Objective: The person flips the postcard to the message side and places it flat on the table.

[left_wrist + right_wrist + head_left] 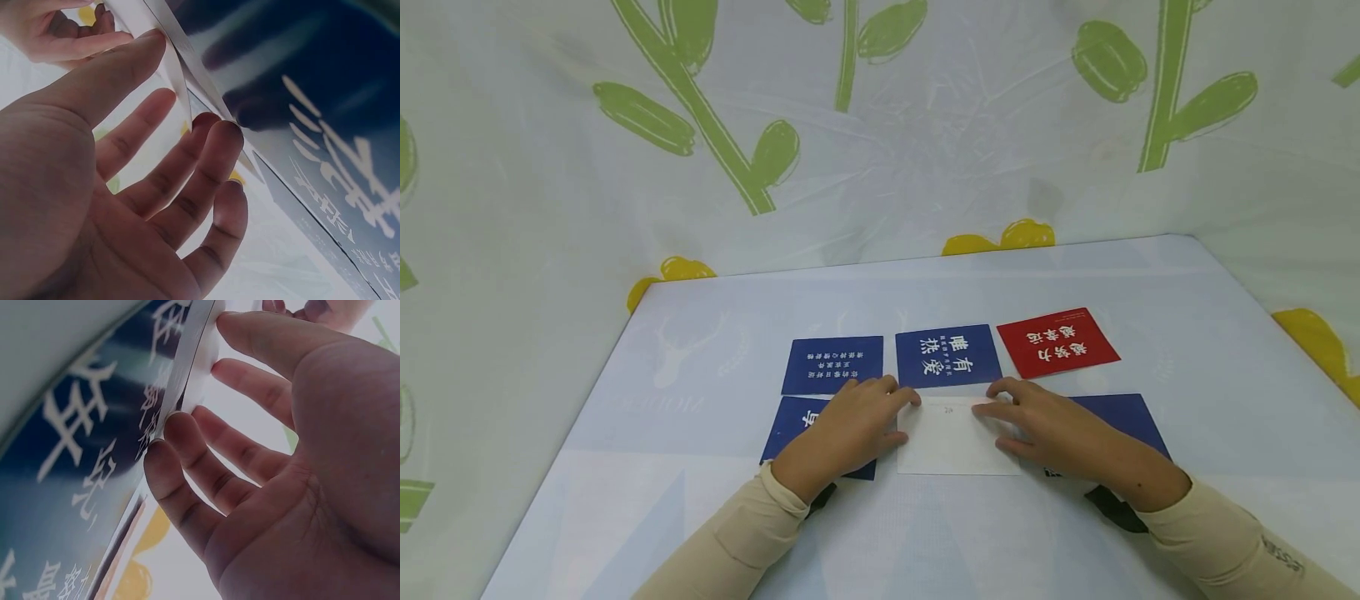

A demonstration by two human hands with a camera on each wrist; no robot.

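Note:
A white card (955, 446) with small faint handwriting lies flat on the table between the two hands. My left hand (842, 429) reaches over a blue card (786, 425); its index finger and thumb touch the white card's left edge. At the opposite edge, my right hand (1060, 421) rests fingertips on the white card, partly covering another blue card (1123, 412). In the left wrist view the fingers (225, 150) are spread and lightly bent beside the card edges. The right wrist view likewise has loosely bent fingers (165, 465) at the paper's edge.
Behind the hands lie a blue card with several lines of white characters (833, 360), a second blue card with larger characters (947, 357) and a tilted red card (1060, 342). A white cloth (925, 150) printed with green stems hangs beyond the table's back edge.

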